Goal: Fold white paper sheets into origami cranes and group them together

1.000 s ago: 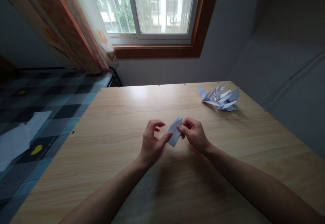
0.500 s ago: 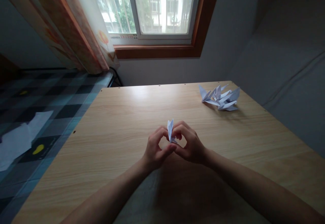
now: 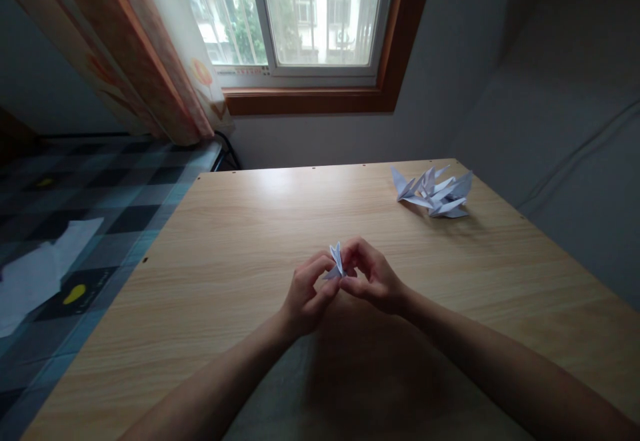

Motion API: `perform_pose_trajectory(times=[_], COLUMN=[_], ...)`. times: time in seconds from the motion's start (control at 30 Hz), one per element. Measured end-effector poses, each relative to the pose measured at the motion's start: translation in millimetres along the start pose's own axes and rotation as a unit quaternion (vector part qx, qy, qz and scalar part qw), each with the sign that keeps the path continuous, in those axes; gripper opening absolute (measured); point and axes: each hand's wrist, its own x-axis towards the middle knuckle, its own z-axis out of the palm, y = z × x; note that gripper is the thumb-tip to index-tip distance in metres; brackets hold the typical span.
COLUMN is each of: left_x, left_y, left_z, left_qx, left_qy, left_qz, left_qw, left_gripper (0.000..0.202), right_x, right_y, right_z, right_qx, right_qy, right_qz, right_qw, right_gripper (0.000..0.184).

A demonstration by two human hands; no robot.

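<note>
A small folded white paper crane [image 3: 337,259] is held between my two hands over the middle of the table. Its pointed folds stick up above the fingers. My left hand [image 3: 309,291] pinches it from the left, thumb and fingertips closed on the paper. From the right, my right hand [image 3: 373,276] grips it with curled fingers and thumb. The lower part of the paper is partly hidden by the fingertips.
Several folded paper cranes [image 3: 435,193] lie in a cluster at the table's far right. Loose white paper [image 3: 37,271] rests on the checked bedding [image 3: 125,221] to the left. The wooden table [image 3: 240,228] reaches towards a window [image 3: 320,21] with a curtain [image 3: 165,61] beside it.
The folded paper has turned and sits slightly lower, its folds now spread apart with a point showing to the left. My thumbs have moved slightly up and apart.
</note>
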Motion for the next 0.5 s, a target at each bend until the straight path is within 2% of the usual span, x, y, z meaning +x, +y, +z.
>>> perform_pose_trajectory(times=[0.17, 0.3, 0.4, 0.5], left_x=[0, 0, -1, -1], left_y=[-5, -10, -12, -11], left_z=[0.5, 0.3, 0.3, 0.5], left_qx=[-0.012, -0.074, -0.078, -0.063], left_qy=[-0.014, 0.007, 0.030, 0.036], left_qz=[0.003, -0.039, -0.066, -0.077], left_qw=[1.000, 0.996, 0.994, 0.994], left_gripper=[0.026, 0.028, 0.030, 0.031], right_x=[-2, -1, 1, 3], right_y=[1, 0, -3, -5], right_z=[0, 0, 1, 1], right_qx=[-0.085, -0.088, -0.096, -0.132], right_qy=[-0.006, -0.007, 0.021, 0.047], right_qz=[-0.027, -0.029, -0.008, 0.008], right_qw=[0.996, 0.996, 0.995, 0.990], right_gripper=[0.025, 0.016, 0.009, 0.012])
